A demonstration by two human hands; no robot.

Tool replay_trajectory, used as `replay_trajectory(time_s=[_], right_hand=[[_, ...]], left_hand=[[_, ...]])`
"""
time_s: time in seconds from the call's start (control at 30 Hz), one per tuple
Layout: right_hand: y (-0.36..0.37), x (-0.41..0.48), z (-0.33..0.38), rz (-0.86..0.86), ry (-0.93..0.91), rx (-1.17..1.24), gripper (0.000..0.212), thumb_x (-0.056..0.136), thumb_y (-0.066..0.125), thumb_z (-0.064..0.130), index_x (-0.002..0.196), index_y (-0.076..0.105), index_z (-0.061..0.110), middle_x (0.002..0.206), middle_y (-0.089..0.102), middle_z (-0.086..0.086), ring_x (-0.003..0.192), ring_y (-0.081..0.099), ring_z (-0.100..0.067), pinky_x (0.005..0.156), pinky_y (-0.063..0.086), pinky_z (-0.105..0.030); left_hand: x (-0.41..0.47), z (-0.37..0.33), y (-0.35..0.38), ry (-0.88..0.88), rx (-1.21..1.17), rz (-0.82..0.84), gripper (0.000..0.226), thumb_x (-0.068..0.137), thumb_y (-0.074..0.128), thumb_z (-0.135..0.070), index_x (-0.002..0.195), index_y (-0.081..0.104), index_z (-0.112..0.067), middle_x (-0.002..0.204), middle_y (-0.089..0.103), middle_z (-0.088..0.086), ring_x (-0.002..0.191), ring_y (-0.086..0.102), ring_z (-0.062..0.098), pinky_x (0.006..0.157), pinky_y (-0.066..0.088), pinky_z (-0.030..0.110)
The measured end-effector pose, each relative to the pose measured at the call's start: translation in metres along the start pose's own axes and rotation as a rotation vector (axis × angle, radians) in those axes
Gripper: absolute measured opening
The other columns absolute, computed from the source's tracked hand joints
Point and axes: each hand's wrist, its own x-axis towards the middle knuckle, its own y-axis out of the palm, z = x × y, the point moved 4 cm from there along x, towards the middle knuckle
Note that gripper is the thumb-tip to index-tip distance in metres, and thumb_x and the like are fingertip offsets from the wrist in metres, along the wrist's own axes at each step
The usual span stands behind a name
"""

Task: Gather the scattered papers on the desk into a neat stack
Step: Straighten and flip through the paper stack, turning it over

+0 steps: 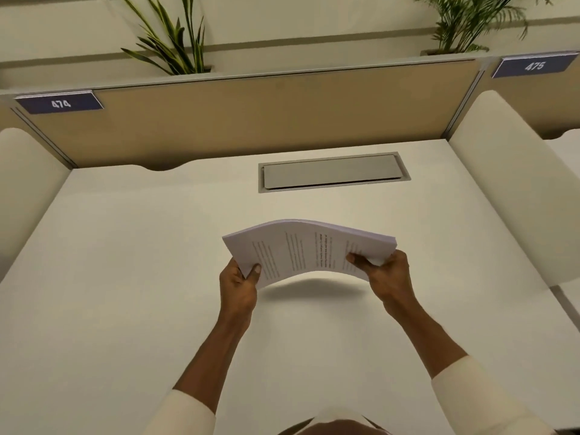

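Two hands hold one stack of papers (309, 248) above the middle of the white tabletop (125, 277), and its shadow falls on the surface just beneath. The left hand (238, 287) has its grip closed on the stack's near left corner, thumb on top of the printed page. The right hand (387, 276) has its grip closed on the near right corner, thumb likewise pressed on top and fingers underneath. The stack bows upward in the middle between the two hands, and its edges look roughly aligned. The top sheet carries several columns of printed text running sideways to the viewer, with one bolder line near the centre; the words are too small and blurred to read. Cream sleeves (470, 390) cover both forearms toward the bottom of the view.

At the back of the tabletop a grey rectangular cable hatch (332, 174) sits flush in the surface. Behind it stands a tan divider panel (251, 120). A dark blue label (59, 103) at the panel's left end reads "474", and a matching label (533, 65) at the right reads "475". Green plants (175, 42) rise behind the divider
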Motion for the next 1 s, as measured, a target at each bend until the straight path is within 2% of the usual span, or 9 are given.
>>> replay_trajectory(time_s=[0.17, 0.23, 0.3, 0.43, 0.53, 0.6, 0.77, 0.9, 1.0], right_hand=[[-0.004, 0.002, -0.027, 0.008, 0.061, 0.012, 0.047, 0.075, 0.101, 0.012, 0.088, 0.084, 0.054, 0.091, 0.085, 0.022, 0.084, 0.080, 0.003, 0.069, 0.061, -0.012], [-0.006, 0.006, -0.029, 0.002, 0.060, 0.024, 0.043, 0.074, 0.101, 0.012, 0.090, 0.086, 0.049, 0.092, 0.087, 0.018, 0.085, 0.081, 0.000, 0.069, 0.061, -0.013], [-0.006, 0.012, -0.026, -0.004, 0.047, 0.027, 0.038, 0.075, 0.101, 0.015, 0.093, 0.087, 0.046, 0.094, 0.087, 0.014, 0.087, 0.083, -0.005, 0.069, 0.062, -0.015], [-0.004, 0.026, -0.017, -0.013, 0.012, 0.030, 0.035, 0.075, 0.101, 0.015, 0.095, 0.089, 0.040, 0.096, 0.088, 0.010, 0.090, 0.083, -0.007, 0.073, 0.063, -0.017], [0.000, 0.029, -0.024, 0.003, 0.046, 0.020, 0.037, 0.075, 0.100, 0.012, 0.093, 0.088, 0.042, 0.097, 0.088, 0.010, 0.092, 0.083, -0.008, 0.079, 0.066, -0.025], [0.001, 0.028, -0.031, 0.015, 0.067, 0.018, 0.037, 0.076, 0.099, 0.008, 0.092, 0.087, 0.040, 0.096, 0.087, 0.010, 0.092, 0.081, -0.009, 0.084, 0.066, -0.032], [-0.002, 0.028, -0.033, -0.015, 0.050, 0.042, 0.044, 0.075, 0.101, 0.011, 0.096, 0.086, 0.047, 0.099, 0.087, 0.015, 0.093, 0.082, -0.004, 0.074, 0.064, -0.017], [0.000, 0.026, -0.042, 0.007, 0.069, 0.038, 0.050, 0.075, 0.100, 0.008, 0.097, 0.084, 0.050, 0.099, 0.086, 0.018, 0.094, 0.081, -0.002, 0.074, 0.063, -0.015], [0.001, 0.026, -0.047, 0.010, 0.087, 0.045, 0.055, 0.074, 0.100, 0.007, 0.097, 0.083, 0.054, 0.098, 0.086, 0.020, 0.093, 0.080, 0.001, 0.072, 0.063, -0.014]], left_hand=[[-0.002, 0.025, 0.004, -0.055, 0.034, -0.005, 0.039, 0.101, 0.067, 0.009, 0.124, 0.074, -0.022, 0.112, 0.083, -0.015, 0.117, 0.075, 0.018, 0.102, 0.060, 0.036], [0.004, 0.026, 0.005, -0.057, 0.034, -0.007, 0.040, 0.101, 0.068, 0.010, 0.125, 0.074, -0.022, 0.115, 0.083, -0.012, 0.120, 0.074, 0.022, 0.102, 0.060, 0.036], [0.011, 0.023, 0.005, -0.051, 0.034, -0.009, 0.042, 0.101, 0.067, 0.011, 0.126, 0.073, -0.022, 0.120, 0.082, -0.009, 0.121, 0.074, 0.021, 0.103, 0.059, 0.036], [0.022, 0.024, 0.007, -0.068, 0.056, -0.034, 0.033, 0.102, 0.068, 0.005, 0.118, 0.073, -0.023, 0.110, 0.084, -0.014, 0.118, 0.075, 0.019, 0.097, 0.059, 0.033], [0.023, 0.027, 0.013, -0.051, 0.088, -0.017, 0.038, 0.103, 0.066, 0.007, 0.132, 0.068, -0.016, 0.121, 0.080, -0.005, 0.122, 0.072, 0.021, 0.102, 0.059, 0.040], [0.024, 0.029, 0.016, -0.042, 0.096, -0.019, 0.043, 0.102, 0.065, 0.008, 0.137, 0.066, -0.018, 0.126, 0.077, -0.007, 0.122, 0.071, 0.018, 0.100, 0.058, 0.034], [0.029, 0.032, 0.016, -0.043, 0.127, -0.047, 0.043, 0.102, 0.068, 0.003, 0.130, 0.068, -0.029, 0.115, 0.080, -0.022, 0.113, 0.072, -0.003, 0.092, 0.056, 0.019], [0.028, 0.036, 0.018, -0.033, 0.132, -0.051, 0.040, 0.102, 0.069, 0.003, 0.132, 0.067, -0.022, 0.121, 0.078, -0.015, 0.120, 0.070, 0.011, 0.095, 0.055, 0.024], [0.028, 0.033, 0.019, -0.008, 0.161, -0.051, 0.042, 0.101, 0.070, 0.002, 0.133, 0.065, -0.025, 0.120, 0.076, -0.018, 0.117, 0.070, 0.006, 0.089, 0.056, 0.016]])
